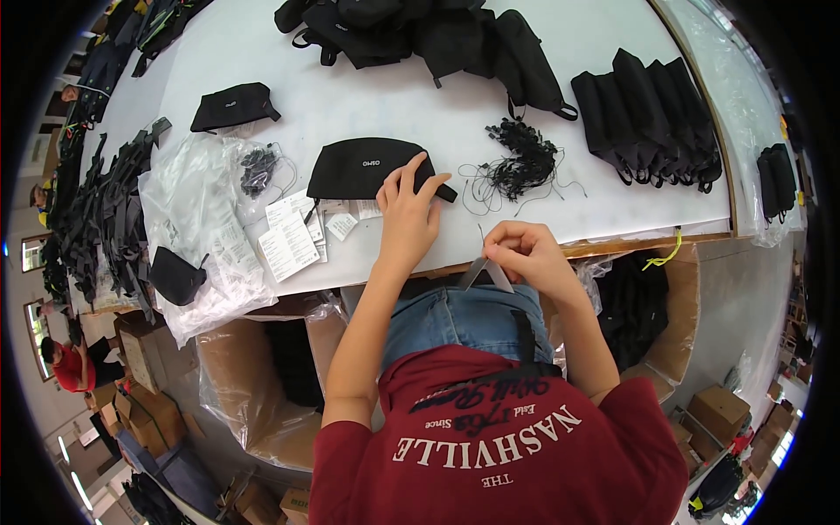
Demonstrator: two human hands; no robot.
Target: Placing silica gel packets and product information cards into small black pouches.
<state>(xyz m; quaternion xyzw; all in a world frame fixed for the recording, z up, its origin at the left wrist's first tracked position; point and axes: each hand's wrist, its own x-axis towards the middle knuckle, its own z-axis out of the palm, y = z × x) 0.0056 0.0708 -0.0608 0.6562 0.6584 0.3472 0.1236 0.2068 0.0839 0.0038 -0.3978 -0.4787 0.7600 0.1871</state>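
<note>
A black zip pouch [354,168] with a small pale print lies on the white table in front of me. My left hand [409,206] rests at its right end, fingers spread over the fabric. Closer to the table's front edge, my right hand [525,254] is closed in a pinch on narrow grey-white tags [499,276], seen nearly edge-on. A thin dark string stands up beside these fingertips. White printed tags [290,241] lie fanned out left of and below the pouch. Right of the pouch is a tangled bunch of black strings [518,162].
Black pouches are heaped at the back [376,35] and lined up at right [643,118]. Clear plastic bags [206,210], a small black pouch [178,276] and black straps [114,201] lie at left. Open cartons [249,367] stand under the table edge. A person in red [72,366] is far left.
</note>
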